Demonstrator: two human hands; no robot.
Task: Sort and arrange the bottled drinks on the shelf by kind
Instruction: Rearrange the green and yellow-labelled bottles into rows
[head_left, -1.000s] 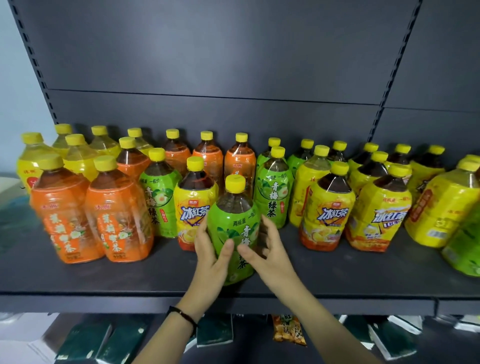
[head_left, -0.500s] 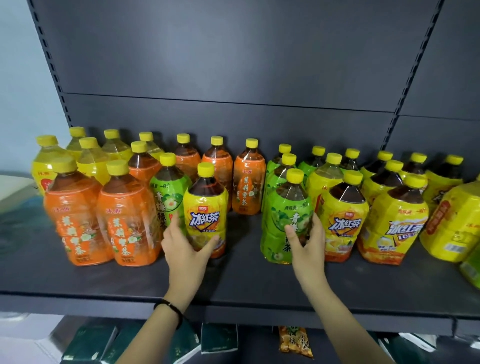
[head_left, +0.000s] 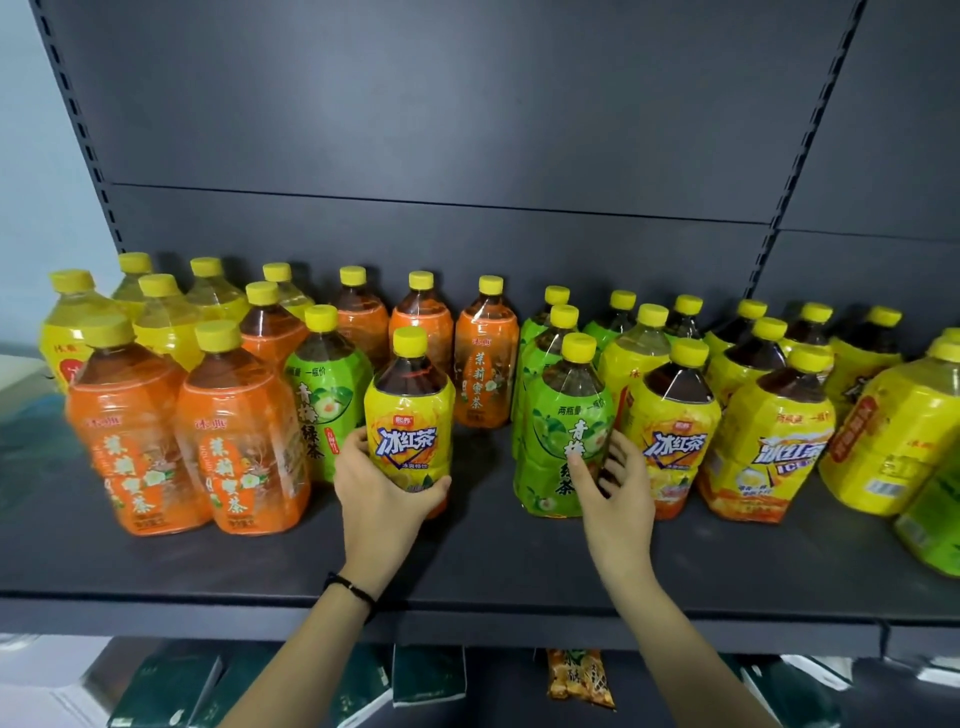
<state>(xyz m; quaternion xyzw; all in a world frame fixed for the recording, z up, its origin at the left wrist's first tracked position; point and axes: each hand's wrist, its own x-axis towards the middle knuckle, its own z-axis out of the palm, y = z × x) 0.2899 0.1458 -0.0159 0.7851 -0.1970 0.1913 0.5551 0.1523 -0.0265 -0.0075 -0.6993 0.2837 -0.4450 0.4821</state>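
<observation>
Shelf (head_left: 467, 561) front, middle: left hand (head_left: 384, 493) wraps its fingers round the yellow iced-tea bottle (head_left: 408, 410), standing upright. At that bottle's 3 o'clock, right hand (head_left: 615, 493) clasps the green tea bottle (head_left: 550, 431) between thumb and curled fingers. Orange bottles (head_left: 239, 441) stand at 9 o'clock.

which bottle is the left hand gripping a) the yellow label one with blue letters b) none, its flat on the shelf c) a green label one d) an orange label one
A: the left hand curls round the lower part of the yellow-label bottle, standing in front of the orange ones; the green-label bottle is under the right hand.
</observation>
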